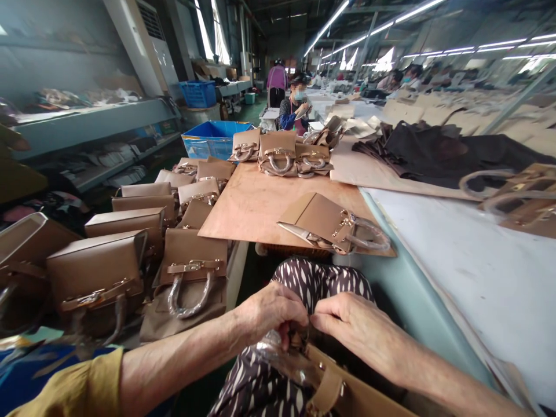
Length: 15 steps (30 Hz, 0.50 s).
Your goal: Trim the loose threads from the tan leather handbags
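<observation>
A tan handbag (pixel 360 387) with gold-coloured hardware lies tilted across my lap, on dark trousers with white marks. Its handle (pixel 284 362) is wrapped in clear plastic. My left hand (pixel 275 310) is closed beside that handle, its fingers pressed onto a brown part at the bag's edge. Close by, my right hand (pixel 347 317) is closed in a pinch, its fingertips almost meeting those of the left. Whatever lies between the right fingertips is too small and hidden to name. Another tan handbag (pixel 324 217) rests on its side on the brown board ahead, its wrapped handle to the right.
Rows of similar handbags (pixel 195 249) stand at left. More handbags (pixel 278 150) sit at the far edge of the brown board (pixel 243 200), near a blue crate (pixel 217 136). A white tabletop (pixel 460 278) and dark material (pixel 460 153) are at right. A co-worker (pixel 295 107) sits ahead.
</observation>
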Each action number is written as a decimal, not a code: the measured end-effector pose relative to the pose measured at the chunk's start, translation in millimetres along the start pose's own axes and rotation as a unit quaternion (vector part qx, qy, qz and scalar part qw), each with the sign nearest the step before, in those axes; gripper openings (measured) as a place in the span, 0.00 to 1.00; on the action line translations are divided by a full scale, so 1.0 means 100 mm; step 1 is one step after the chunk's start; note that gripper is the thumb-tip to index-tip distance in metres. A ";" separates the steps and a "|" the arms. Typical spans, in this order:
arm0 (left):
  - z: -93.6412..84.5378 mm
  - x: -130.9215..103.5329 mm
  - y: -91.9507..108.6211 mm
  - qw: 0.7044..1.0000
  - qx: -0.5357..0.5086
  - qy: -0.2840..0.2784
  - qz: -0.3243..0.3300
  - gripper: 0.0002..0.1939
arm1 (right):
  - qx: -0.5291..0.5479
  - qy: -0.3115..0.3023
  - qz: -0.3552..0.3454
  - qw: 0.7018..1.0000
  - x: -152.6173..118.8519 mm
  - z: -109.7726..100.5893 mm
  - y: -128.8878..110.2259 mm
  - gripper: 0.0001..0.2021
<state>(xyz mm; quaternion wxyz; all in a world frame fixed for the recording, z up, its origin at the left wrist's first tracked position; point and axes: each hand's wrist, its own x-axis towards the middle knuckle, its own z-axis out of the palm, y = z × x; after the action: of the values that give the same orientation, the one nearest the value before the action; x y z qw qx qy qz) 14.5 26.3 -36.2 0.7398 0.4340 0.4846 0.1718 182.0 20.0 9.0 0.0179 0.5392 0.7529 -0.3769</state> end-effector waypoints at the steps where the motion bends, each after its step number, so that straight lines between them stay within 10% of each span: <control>1: 0.00 -0.01 0.02 1.000 0.001 0.001 -0.001 0.06 | -0.004 0.004 -0.002 1.000 0.00 0.00 0.00 0.17; 8: -0.03 -0.08 0.08 0.998 0.022 -0.036 0.047 0.08 | -0.045 0.041 -0.038 0.997 -0.02 0.04 0.05 0.18; 15: 0.02 -0.16 0.08 0.963 0.212 0.043 0.161 0.13 | -0.063 0.064 -0.042 0.995 -0.03 0.02 0.03 0.15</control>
<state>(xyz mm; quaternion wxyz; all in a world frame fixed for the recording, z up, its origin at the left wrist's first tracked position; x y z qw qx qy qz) 9.6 19.1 -19.9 0.5716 0.6453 0.4656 0.2002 184.7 16.7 7.4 -0.0121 0.5280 0.7968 -0.2935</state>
